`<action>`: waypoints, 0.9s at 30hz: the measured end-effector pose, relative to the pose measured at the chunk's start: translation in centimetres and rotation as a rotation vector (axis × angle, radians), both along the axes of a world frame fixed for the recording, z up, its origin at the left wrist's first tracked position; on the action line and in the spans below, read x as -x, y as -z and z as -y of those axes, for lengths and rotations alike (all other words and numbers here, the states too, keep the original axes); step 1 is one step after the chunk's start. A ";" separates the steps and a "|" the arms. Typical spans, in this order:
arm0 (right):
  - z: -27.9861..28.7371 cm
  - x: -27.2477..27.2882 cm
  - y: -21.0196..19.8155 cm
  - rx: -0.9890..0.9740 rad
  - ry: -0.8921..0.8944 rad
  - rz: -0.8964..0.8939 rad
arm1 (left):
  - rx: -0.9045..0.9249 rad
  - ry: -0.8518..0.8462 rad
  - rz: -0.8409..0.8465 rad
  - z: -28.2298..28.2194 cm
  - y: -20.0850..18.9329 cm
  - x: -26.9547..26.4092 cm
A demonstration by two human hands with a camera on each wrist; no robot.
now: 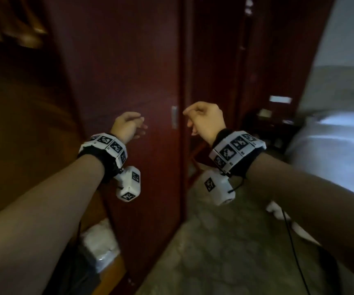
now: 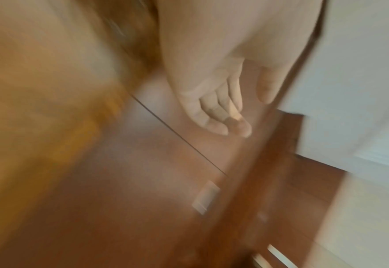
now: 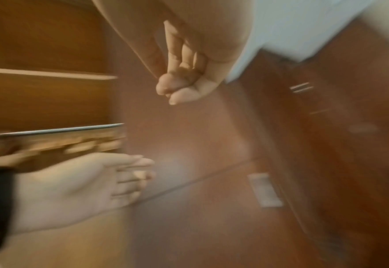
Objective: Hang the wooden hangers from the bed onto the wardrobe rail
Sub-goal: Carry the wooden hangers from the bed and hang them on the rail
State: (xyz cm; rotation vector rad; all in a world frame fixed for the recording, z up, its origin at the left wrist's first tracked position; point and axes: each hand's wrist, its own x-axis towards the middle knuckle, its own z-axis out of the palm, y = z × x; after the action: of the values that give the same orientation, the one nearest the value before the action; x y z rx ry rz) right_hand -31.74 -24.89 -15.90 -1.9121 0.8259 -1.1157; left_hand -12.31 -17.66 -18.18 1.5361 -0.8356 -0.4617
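I stand before a dark red sliding wardrobe door (image 1: 129,60) with a recessed metal handle (image 1: 174,117). My left hand (image 1: 141,125) hovers in front of the door, fingers relaxed, holding nothing. My right hand (image 1: 190,120) hangs just right of the handle with loosely curled fingers, also empty. In the right wrist view a metal rail (image 3: 51,130) runs inside the open left section, with blurred wooden hangers (image 3: 74,145) under it. The white bed (image 1: 331,145) lies at the right; no hangers show on it.
A white bag (image 1: 99,241) sits low in the open wardrobe section. A dark nightstand (image 1: 272,122) stands between wardrobe and bed. A black cable (image 1: 293,241) trails from my right wrist. Patterned carpet (image 1: 214,252) covers the floor below.
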 end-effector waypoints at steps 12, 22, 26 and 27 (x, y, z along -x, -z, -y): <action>15.0 42.3 11.2 -0.374 0.839 0.003 | -0.058 0.659 -0.064 24.5 5.3 39.4; 22.6 65.4 16.2 -0.553 1.241 -0.023 | -0.128 1.014 -0.121 41.6 9.6 62.7; 23.8 71.3 18.3 -0.616 1.345 -0.010 | -0.187 1.086 -0.088 46.2 11.5 70.0; 24.3 72.6 19.1 -0.629 1.354 -0.007 | -0.209 1.104 -0.081 47.0 12.2 71.8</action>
State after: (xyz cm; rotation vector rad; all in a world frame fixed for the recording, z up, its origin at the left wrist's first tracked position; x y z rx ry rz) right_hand -104.33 -49.16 -34.97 -0.6718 2.2771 -1.2688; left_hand -84.13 -64.62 -30.36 1.1001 -1.5757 -1.4265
